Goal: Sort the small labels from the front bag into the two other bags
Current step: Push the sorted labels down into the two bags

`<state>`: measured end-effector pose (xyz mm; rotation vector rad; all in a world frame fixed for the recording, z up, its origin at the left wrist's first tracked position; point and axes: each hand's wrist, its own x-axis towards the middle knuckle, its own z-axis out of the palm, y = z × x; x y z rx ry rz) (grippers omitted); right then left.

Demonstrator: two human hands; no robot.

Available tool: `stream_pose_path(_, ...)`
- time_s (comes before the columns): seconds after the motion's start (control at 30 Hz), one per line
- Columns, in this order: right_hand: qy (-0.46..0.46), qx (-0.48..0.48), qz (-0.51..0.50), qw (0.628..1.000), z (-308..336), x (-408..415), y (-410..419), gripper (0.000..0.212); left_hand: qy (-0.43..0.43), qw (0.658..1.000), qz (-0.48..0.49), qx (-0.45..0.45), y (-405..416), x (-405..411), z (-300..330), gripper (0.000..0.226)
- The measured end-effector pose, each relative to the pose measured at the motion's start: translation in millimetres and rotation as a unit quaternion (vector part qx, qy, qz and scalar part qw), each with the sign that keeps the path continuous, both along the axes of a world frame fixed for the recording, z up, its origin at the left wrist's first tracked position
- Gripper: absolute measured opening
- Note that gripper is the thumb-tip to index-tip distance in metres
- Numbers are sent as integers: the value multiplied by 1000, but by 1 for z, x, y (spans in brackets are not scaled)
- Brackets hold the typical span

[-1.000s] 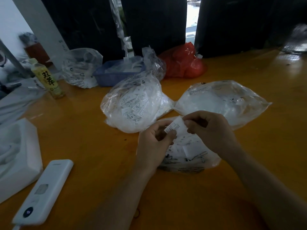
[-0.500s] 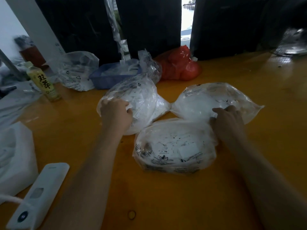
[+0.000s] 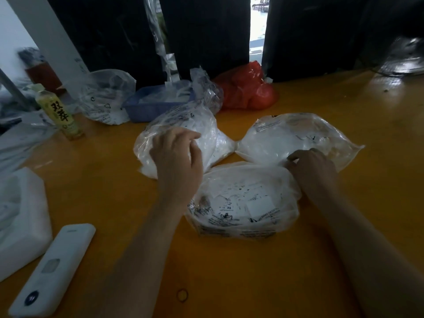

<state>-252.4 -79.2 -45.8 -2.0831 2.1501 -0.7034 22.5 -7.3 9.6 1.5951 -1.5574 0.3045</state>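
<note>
Three clear plastic bags of small white labels lie on the orange table [image 3: 252, 271]. The front bag [image 3: 243, 203] sits nearest me, its printed size labels showing through. My left hand [image 3: 176, 154] hovers over the left back bag [image 3: 181, 121], fingers loosely curled and apart, with nothing visible in them. My right hand [image 3: 312, 166] rests at the near edge of the right back bag [image 3: 298, 136]. Its fingers are bent and the tips are pressed against the plastic, so what they hold is hidden.
A yellow-labelled bottle [image 3: 59, 113], another clear bag [image 3: 105, 97], a blue tray [image 3: 151, 104] and a red bag [image 3: 247, 88] line the back. A white foam box [image 3: 20, 216] and a white device [image 3: 52, 267] lie at the left. A rubber band [image 3: 182, 295] lies near me.
A second ago both hands held a label together over the front bag. They then split to the left and right back bags; my left hand has since drawn slightly back toward the front.
</note>
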Motion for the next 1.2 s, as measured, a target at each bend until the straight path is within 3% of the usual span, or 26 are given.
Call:
stream_pose_path(0.1, -15, -65, -23, 997, 2, 0, 0, 21, 38, 990, -137, -8, 18, -27, -12, 27)
stream_pose_path(0.2, -40, -113, -43, 992, 7, -4, 2, 20, 105, 969, -208, 86, 31, -42, -28, 22)
stream_pose_path(0.33, -114, -154, -20, 981, 20, -4, 12, 15, 266, 921, -207, 197, 35, -44, -49, 23)
stream_pose_path(0.43, -192, -182, 58, 962, 28, 12, 33, 9, 380, 873, -191, 239, 38, -45, -52, 23)
stream_pose_path(0.53, -272, -154, 151, 938, 33, 35, 55, 7, 413, 858, -214, 218, 37, -44, -49, 28)
stream_pose_path(0.63, -319, -104, 213, 918, 34, 50, 67, 8, 365, 859, -261, 248, 39, -42, -47, 50)
stream_pose_path(0.77, -342, -53, 255, 903, 30, 59, 72, 6, 411, 841, -269, 225, 37, -44, -49, 28)
stream_pose_path(0.83, -341, -47, 248, 905, 28, 60, 72, 6, 452, 832, -252, 199, 36, -41, -50, 12)
stream_pose_path(1.03, -337, -44, 221, 914, 24, 55, 66, 4, 517, 805, -225, 187, 34, -39, -53, 19)
stream_pose_path(1.2, -223, -128, 24, 966, 31, 23, 24, 13, 543, 789, -218, 189, 31, -39, -57, 22)
